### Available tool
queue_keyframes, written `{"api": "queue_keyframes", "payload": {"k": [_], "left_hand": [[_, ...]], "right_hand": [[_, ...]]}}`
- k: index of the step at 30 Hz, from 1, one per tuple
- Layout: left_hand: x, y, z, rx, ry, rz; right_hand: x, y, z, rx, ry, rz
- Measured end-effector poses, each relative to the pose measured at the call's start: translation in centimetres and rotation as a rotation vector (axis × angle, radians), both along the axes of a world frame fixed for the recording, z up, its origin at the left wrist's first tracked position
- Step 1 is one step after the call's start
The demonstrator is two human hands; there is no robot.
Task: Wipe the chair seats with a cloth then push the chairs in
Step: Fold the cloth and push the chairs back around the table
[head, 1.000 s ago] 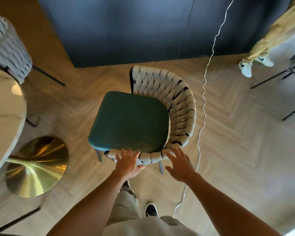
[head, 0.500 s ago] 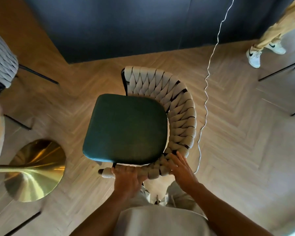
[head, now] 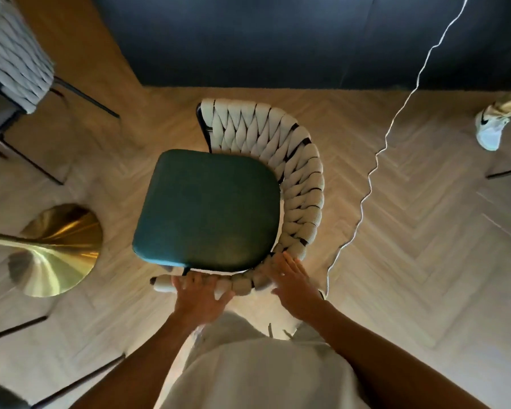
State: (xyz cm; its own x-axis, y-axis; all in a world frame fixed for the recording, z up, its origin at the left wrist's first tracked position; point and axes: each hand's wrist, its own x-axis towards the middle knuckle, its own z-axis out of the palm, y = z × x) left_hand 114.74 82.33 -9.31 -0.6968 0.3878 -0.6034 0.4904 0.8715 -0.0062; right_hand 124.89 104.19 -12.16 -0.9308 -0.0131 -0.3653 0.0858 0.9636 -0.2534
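A chair with a dark green seat (head: 207, 211) and a woven white backrest (head: 301, 184) stands on the floor right below me. Its backrest curves round the far, right and near sides. My left hand (head: 198, 299) lies over the near end of the backrest, fingers curled across the woven rail. My right hand (head: 294, 280) rests on the backrest's near right curve with its fingers straight. No cloth is in view.
A gold table base (head: 56, 252) sits on the floor left of the chair. Another woven chair (head: 12, 63) stands at the far left. A white cable (head: 375, 169) hangs to the right. A person's white shoe (head: 490, 131) is at the far right. A dark wall (head: 278, 39) lies ahead.
Both hands came down from just short of the backrest onto it. The chair now sits closer under me, and the round tabletop has left the view.
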Motion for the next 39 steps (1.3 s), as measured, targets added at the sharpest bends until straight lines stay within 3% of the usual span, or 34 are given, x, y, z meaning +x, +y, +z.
{"api": "queue_keyframes", "payload": {"k": [3, 7, 12, 17, 22, 25, 35, 39], "left_hand": [[0.9, 2.5, 0.5, 0.043, -0.009, 0.103], [3.4, 7.9, 0.3, 0.239, 0.167, 0.072], [4.2, 11.9, -0.5, 0.099, -0.058, 0.280], [2.4, 13.8, -1.1, 0.024, -0.269, 0.242], [1.4, 16.8, -0.6, 0.270, -0.343, 0.509], [1.5, 19.2, -1.4, 0.274, -0.346, 0.597], [1.4, 27.3, -2.4, 0.207, -0.058, 1.025], [2.7, 29.1, -2.6, 0.250, 0.250, 1.094]], "right_hand": [[-0.2, 2.4, 1.2, -0.092, 0.095, 0.114], [-2.0, 7.0, 2.4, -0.086, 0.117, 0.181], [-5.5, 12.5, 2.4, 0.030, 0.059, 0.336], [-9.4, 17.5, 2.4, 0.152, 0.011, 0.426], [-13.4, 20.9, 2.2, 0.183, -0.035, 0.577], [-16.7, 23.2, 1.0, 0.218, -0.115, 0.713], [-26.5, 29.4, 0.7, 0.229, -0.067, 1.074], [-27.4, 29.8, -0.5, 0.152, -0.026, 1.171]]}}
